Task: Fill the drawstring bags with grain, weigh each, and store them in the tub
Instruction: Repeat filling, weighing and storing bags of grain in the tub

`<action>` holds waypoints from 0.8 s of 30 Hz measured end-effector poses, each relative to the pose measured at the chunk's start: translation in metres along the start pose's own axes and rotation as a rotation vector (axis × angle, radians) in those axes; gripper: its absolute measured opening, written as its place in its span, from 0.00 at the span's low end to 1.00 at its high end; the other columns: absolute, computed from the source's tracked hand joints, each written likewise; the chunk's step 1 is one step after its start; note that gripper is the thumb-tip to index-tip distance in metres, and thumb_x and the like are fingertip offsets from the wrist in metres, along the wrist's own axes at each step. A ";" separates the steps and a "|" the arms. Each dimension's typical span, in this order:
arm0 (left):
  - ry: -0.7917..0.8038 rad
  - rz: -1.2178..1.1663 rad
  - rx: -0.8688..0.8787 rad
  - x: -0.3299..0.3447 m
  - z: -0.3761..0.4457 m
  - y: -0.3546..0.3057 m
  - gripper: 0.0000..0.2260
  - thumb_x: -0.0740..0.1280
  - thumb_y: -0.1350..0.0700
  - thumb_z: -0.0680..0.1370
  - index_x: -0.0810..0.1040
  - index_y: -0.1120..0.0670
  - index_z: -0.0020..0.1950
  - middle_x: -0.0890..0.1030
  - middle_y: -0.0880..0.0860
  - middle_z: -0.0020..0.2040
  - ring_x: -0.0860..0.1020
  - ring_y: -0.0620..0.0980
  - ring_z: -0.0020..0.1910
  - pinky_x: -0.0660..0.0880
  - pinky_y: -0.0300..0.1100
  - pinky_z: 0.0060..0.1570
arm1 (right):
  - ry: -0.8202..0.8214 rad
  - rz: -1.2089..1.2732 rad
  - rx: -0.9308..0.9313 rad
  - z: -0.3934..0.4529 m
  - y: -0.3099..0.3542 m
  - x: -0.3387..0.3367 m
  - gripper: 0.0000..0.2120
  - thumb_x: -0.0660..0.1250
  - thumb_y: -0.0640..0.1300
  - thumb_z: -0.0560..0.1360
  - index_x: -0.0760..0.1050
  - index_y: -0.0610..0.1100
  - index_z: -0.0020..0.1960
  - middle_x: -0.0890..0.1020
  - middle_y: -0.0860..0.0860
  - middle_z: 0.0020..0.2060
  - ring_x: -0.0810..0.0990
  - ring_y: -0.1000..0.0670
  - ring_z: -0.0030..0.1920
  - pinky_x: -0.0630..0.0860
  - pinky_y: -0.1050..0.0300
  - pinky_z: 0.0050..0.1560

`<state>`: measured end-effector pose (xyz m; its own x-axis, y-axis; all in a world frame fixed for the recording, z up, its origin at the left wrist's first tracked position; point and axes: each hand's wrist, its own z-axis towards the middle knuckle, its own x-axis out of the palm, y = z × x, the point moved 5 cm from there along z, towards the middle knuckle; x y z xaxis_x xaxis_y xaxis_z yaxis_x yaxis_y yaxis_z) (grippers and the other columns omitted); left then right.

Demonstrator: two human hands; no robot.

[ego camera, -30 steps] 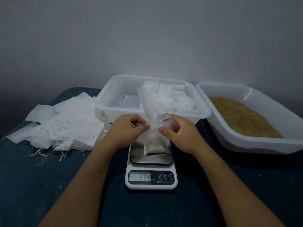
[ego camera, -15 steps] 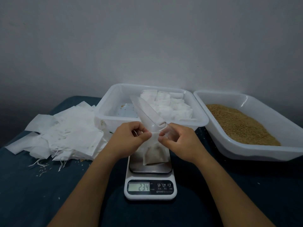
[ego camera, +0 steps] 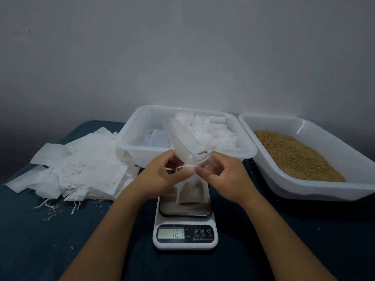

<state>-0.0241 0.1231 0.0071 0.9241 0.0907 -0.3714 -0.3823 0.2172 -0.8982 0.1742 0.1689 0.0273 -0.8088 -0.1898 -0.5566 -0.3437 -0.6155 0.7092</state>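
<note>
Left hand (ego camera: 162,175) and right hand (ego camera: 225,175) pinching the mouth of small white grain-filled drawstring bag (ego camera: 191,192), bag hanging below the fingertips, its base resting on white digital scale (ego camera: 185,236), translucent scoop (ego camera: 183,141) tucked in right hand.

A dark blue cloth (ego camera: 30,240) covers the worktop, with a few stray husks (ego camera: 49,214) scattered at its left; a plain grey wall (ego camera: 182,47) stands behind
</note>
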 end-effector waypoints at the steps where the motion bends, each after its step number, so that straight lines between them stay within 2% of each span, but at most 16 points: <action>1: 0.056 -0.039 0.001 0.003 -0.001 -0.002 0.21 0.77 0.38 0.70 0.81 0.46 0.59 0.85 0.46 0.51 0.84 0.45 0.49 0.80 0.39 0.48 | -0.017 0.030 -0.017 0.001 0.004 -0.003 0.05 0.77 0.54 0.76 0.81 0.60 0.45 0.78 0.54 0.32 0.75 0.58 0.33 0.75 0.65 0.37; 2: 0.106 -0.076 0.000 0.007 -0.002 -0.003 0.22 0.79 0.42 0.71 0.81 0.45 0.62 0.86 0.46 0.53 0.84 0.46 0.52 0.82 0.43 0.51 | -0.027 0.068 -0.025 0.001 0.007 -0.006 0.04 0.77 0.54 0.76 0.81 0.59 0.45 0.78 0.52 0.32 0.75 0.57 0.34 0.77 0.61 0.38; 4: 0.171 -0.118 0.001 0.015 -0.005 -0.006 0.23 0.81 0.46 0.71 0.80 0.44 0.63 0.85 0.49 0.54 0.85 0.51 0.53 0.82 0.49 0.54 | -0.026 0.157 -0.031 0.003 0.014 -0.010 0.06 0.76 0.56 0.75 0.82 0.55 0.47 0.82 0.46 0.37 0.81 0.46 0.39 0.82 0.45 0.44; 5: 0.183 -0.104 0.014 0.019 -0.006 -0.010 0.22 0.80 0.47 0.71 0.80 0.42 0.62 0.85 0.48 0.53 0.84 0.52 0.53 0.82 0.48 0.54 | -0.027 0.192 -0.043 0.004 0.018 -0.012 0.09 0.75 0.56 0.75 0.83 0.51 0.48 0.83 0.43 0.40 0.83 0.40 0.43 0.82 0.38 0.47; 8: 0.175 -0.013 0.107 0.026 -0.006 -0.021 0.10 0.77 0.49 0.73 0.80 0.42 0.51 0.83 0.44 0.42 0.81 0.45 0.41 0.78 0.42 0.41 | -0.025 0.244 -0.090 0.005 0.029 -0.016 0.17 0.74 0.56 0.76 0.82 0.42 0.51 0.85 0.40 0.46 0.84 0.35 0.51 0.81 0.32 0.52; 9: 0.169 -0.020 0.110 0.028 -0.006 -0.023 0.08 0.76 0.51 0.74 0.79 0.44 0.48 0.82 0.44 0.39 0.80 0.44 0.38 0.77 0.41 0.39 | -0.017 0.255 -0.099 0.005 0.033 -0.017 0.16 0.74 0.55 0.76 0.82 0.42 0.51 0.85 0.41 0.47 0.84 0.36 0.52 0.81 0.32 0.53; 11: 0.146 -0.067 0.070 0.029 -0.005 -0.022 0.05 0.75 0.53 0.75 0.81 0.48 0.49 0.84 0.46 0.41 0.84 0.47 0.40 0.81 0.45 0.39 | 0.002 0.261 -0.114 0.005 0.040 -0.017 0.13 0.75 0.53 0.77 0.83 0.44 0.53 0.86 0.46 0.47 0.85 0.42 0.52 0.83 0.36 0.53; 12: 0.129 -0.090 0.060 0.029 -0.006 -0.021 0.05 0.74 0.54 0.76 0.83 0.50 0.51 0.85 0.49 0.42 0.86 0.49 0.42 0.82 0.45 0.39 | 0.010 0.254 -0.126 0.005 0.042 -0.017 0.10 0.75 0.51 0.78 0.83 0.46 0.54 0.86 0.51 0.46 0.86 0.46 0.51 0.84 0.43 0.52; 13: 0.102 -0.104 0.062 0.028 -0.006 -0.020 0.04 0.74 0.55 0.77 0.83 0.51 0.52 0.86 0.50 0.43 0.87 0.50 0.43 0.82 0.43 0.38 | 0.009 0.238 -0.143 0.005 0.044 -0.018 0.08 0.75 0.48 0.79 0.83 0.48 0.56 0.86 0.57 0.45 0.85 0.52 0.49 0.84 0.53 0.49; 14: 0.069 -0.108 0.061 0.027 -0.006 -0.019 0.04 0.74 0.56 0.78 0.83 0.51 0.52 0.86 0.51 0.43 0.87 0.50 0.44 0.82 0.40 0.37 | 0.000 0.222 -0.161 0.004 0.045 -0.019 0.08 0.75 0.45 0.79 0.82 0.49 0.58 0.84 0.63 0.42 0.84 0.58 0.45 0.81 0.64 0.45; 15: 0.039 -0.104 0.047 0.026 -0.005 -0.017 0.04 0.74 0.56 0.79 0.83 0.51 0.53 0.87 0.50 0.43 0.87 0.49 0.44 0.81 0.39 0.37 | -0.011 0.210 -0.167 0.004 0.044 -0.020 0.09 0.74 0.44 0.80 0.82 0.49 0.59 0.82 0.66 0.40 0.83 0.61 0.43 0.77 0.69 0.43; 17: 0.005 -0.076 0.003 0.023 -0.004 -0.012 0.05 0.74 0.53 0.79 0.83 0.49 0.53 0.87 0.48 0.42 0.87 0.48 0.43 0.82 0.39 0.38 | -0.009 0.186 -0.155 0.003 0.042 -0.021 0.09 0.74 0.44 0.80 0.82 0.51 0.60 0.83 0.65 0.41 0.83 0.60 0.43 0.77 0.69 0.43; 20: 0.000 0.036 -0.039 0.022 -0.003 -0.006 0.05 0.74 0.50 0.78 0.82 0.48 0.52 0.87 0.47 0.40 0.87 0.46 0.40 0.84 0.42 0.40 | 0.009 0.139 -0.104 0.004 0.038 -0.018 0.10 0.74 0.49 0.79 0.82 0.58 0.59 0.86 0.56 0.44 0.84 0.52 0.46 0.82 0.59 0.46; 24: -0.002 0.094 -0.015 0.023 -0.004 -0.009 0.02 0.72 0.51 0.78 0.82 0.48 0.49 0.87 0.46 0.39 0.86 0.46 0.38 0.85 0.45 0.40 | -0.001 0.133 -0.096 0.006 0.038 -0.015 0.10 0.75 0.50 0.79 0.82 0.60 0.58 0.85 0.55 0.43 0.84 0.51 0.44 0.81 0.61 0.45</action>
<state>0.0003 0.1193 0.0058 0.8839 0.1120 -0.4540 -0.4676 0.1928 -0.8627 0.1705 0.1526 0.0655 -0.8447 -0.2737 -0.4600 -0.1863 -0.6553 0.7320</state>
